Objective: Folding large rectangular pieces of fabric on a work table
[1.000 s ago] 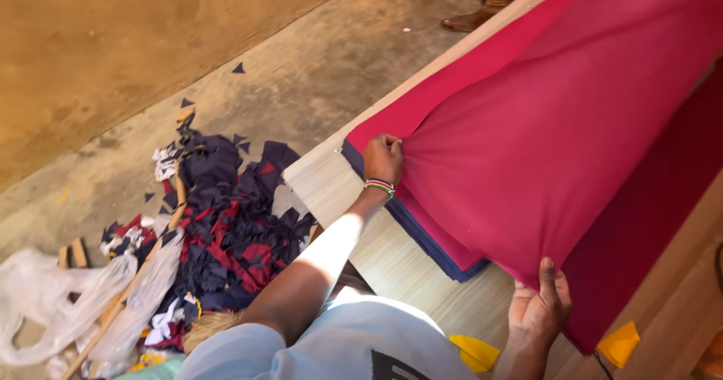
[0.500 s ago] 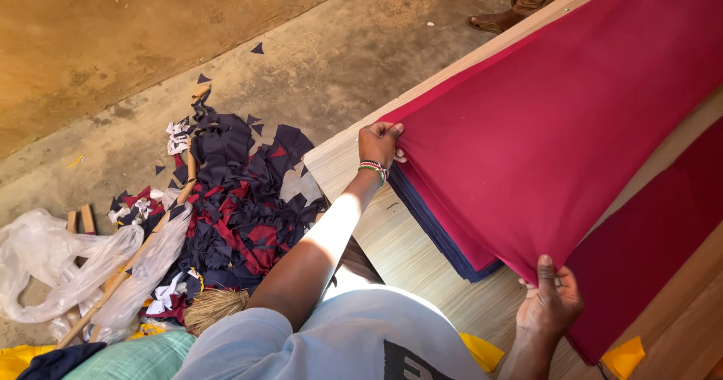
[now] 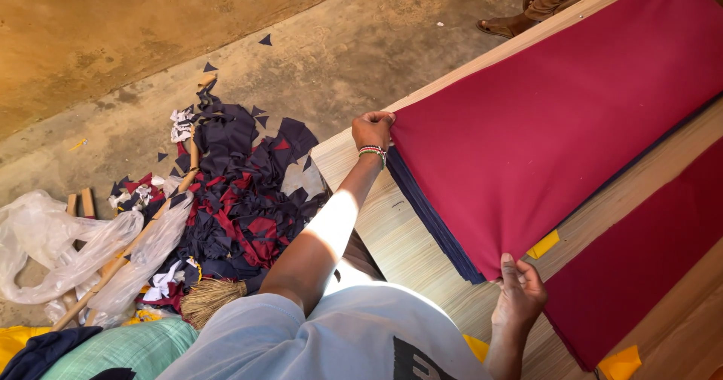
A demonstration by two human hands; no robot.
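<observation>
At lower right, the right hand [image 3: 520, 293] pinches the near corner of the wide crimson fabric sheet [image 3: 557, 124] spread over a navy cloth stack [image 3: 433, 218] on the pale wooden tabletop [image 3: 399, 237]. Mid-frame, the left hand [image 3: 373, 130] grips its far corner. Fabric scraps [image 3: 241, 192] litter the floor at left.

Left hand [image 3: 373, 130] is stretched forward on a straight arm, fingers curled shut; right hand [image 3: 520, 293] stays close, fingers pinched upward.
</observation>
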